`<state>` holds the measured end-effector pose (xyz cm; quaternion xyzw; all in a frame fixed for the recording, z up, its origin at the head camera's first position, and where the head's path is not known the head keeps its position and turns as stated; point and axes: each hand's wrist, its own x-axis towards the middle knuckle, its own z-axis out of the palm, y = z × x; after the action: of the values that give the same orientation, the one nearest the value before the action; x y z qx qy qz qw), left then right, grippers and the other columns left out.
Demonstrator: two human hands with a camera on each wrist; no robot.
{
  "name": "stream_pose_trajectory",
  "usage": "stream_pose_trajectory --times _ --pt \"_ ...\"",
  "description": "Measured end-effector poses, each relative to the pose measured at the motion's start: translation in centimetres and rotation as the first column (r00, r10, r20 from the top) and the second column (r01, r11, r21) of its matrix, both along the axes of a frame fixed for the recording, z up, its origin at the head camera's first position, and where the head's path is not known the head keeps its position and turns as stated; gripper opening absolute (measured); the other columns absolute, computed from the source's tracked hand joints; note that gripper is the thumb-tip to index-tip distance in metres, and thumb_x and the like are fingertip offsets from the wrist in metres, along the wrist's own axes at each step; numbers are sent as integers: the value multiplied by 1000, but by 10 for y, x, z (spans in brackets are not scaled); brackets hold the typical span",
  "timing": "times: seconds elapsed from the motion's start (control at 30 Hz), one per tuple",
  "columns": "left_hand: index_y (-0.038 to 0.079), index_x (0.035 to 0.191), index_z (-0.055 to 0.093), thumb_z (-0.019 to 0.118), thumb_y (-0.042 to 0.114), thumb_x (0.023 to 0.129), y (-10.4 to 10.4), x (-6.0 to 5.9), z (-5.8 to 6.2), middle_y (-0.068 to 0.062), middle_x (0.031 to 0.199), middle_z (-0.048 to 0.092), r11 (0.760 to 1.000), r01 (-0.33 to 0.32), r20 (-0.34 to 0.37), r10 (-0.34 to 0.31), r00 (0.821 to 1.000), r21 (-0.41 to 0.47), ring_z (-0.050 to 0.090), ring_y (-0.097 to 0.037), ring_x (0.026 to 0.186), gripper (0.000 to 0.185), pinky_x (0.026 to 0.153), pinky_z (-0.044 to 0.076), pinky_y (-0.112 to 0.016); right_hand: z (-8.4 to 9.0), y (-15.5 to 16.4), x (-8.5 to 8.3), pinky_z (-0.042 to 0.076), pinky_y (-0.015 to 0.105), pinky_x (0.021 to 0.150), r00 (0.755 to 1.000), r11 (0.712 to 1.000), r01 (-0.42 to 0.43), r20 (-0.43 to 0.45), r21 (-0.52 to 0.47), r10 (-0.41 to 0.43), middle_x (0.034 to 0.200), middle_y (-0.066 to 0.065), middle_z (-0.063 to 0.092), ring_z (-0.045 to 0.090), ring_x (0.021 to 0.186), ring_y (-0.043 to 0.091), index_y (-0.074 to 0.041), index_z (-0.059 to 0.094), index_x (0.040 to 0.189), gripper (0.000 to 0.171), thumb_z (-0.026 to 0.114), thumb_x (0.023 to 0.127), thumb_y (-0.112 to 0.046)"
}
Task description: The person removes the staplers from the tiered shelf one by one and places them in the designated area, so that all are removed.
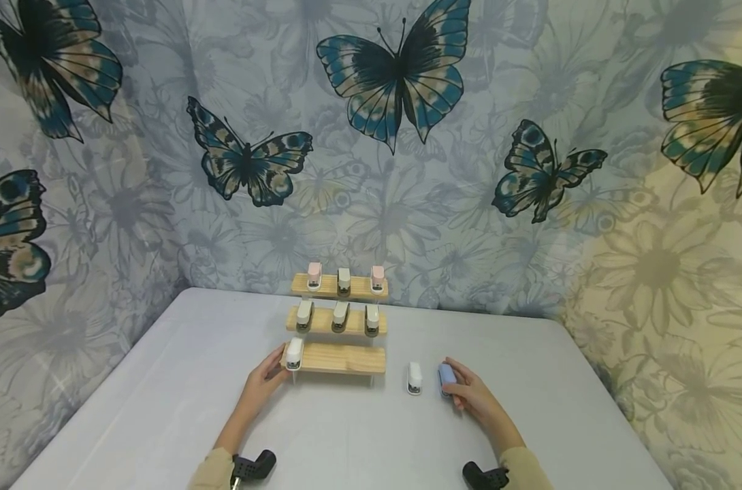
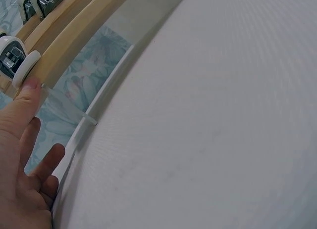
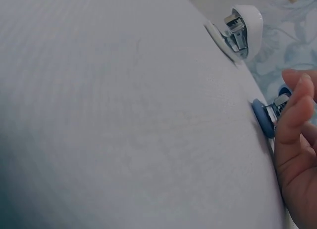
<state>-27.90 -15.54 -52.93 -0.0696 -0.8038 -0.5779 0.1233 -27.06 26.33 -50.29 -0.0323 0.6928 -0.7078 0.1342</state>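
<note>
Near the table's right half, my right hand (image 1: 474, 393) grips a blue mini stapler (image 1: 447, 376) between thumb and fingers; in the right wrist view its blue base (image 3: 263, 118) is at the tabletop. A white stapler (image 1: 414, 378) stands just left of it. My left hand (image 1: 265, 381) holds the left end of the lowest wooden shelf (image 1: 346, 359) of a three-tier rack, the thumb at its front corner beside another white stapler (image 1: 294, 354). The left wrist view shows that hand's lower fingers loosely bent; its index finger is mostly hidden there.
Three pale staplers line the middle shelf (image 1: 322, 320). On the top shelf (image 1: 329, 284) are two pink staplers (image 1: 314, 273) and a grey-green one (image 1: 343, 279) between them. The rack stands on a white-covered table (image 1: 506, 347), with butterfly-patterned walls (image 1: 408, 224) behind.
</note>
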Motion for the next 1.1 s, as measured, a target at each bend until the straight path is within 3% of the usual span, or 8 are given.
stream_pose_trajectory --times 0.2,0.4,0.53,0.67,0.73,0.9,1.1 --pt "26 116 37 56 39 68 -1 0 2 5 116 38 1000 -12 -11 12 1000 -8 39 -14 99 53 81 30 -43 0 0 -2 38 18 39 1000 999 12 0 -52 -12 129 12 8 41 44 8 -7 16 125 66 54 72 -1" --pt "26 116 38 56 38 68 -1 -2 2 4 117 38 1000 -6 -25 6 1000 -5 40 -15 98 53 81 30 -43 5 1 -2 38 18 37 999 999 11 -33 -35 -12 129 13 9 39 41 9 -6 17 124 65 55 72 -4" --pt "27 116 37 56 38 68 0 -1 2 5 116 38 1000 -2 -10 2 1000 2 40 -14 98 53 82 29 -42 12 4 -7 35 28 30 983 991 62 -180 115 -41 127 13 17 37 38 10 -5 19 124 60 53 75 -13" --pt "24 118 36 56 36 70 -1 1 2 2 117 37 1000 18 -13 -18 1000 -4 39 -17 99 53 82 29 -42 28 0 -14 25 46 31 943 952 127 -333 279 -28 124 2 26 34 37 14 -16 24 124 55 51 77 -26" --pt "24 118 36 55 36 70 -1 1 3 3 118 37 1000 18 -17 -18 1000 -9 38 -17 100 53 82 30 -42 40 -11 -14 25 48 32 933 948 95 -360 304 22 124 -3 27 32 37 23 -21 26 124 53 50 77 -28" --pt "25 117 37 56 36 69 -2 -2 4 5 117 37 1000 10 -23 -10 1000 5 36 -15 102 52 82 30 -41 66 -45 -7 35 36 32 920 953 -106 -335 285 202 125 2 26 26 41 33 -21 27 123 50 49 78 -25" --pt "24 118 36 55 36 70 -1 1 2 3 119 36 1000 25 -18 -25 1000 -1 35 -17 103 53 82 29 -42 58 -76 1 35 29 30 889 941 -266 -323 209 324 124 9 27 30 37 23 -8 27 123 49 48 79 -16"
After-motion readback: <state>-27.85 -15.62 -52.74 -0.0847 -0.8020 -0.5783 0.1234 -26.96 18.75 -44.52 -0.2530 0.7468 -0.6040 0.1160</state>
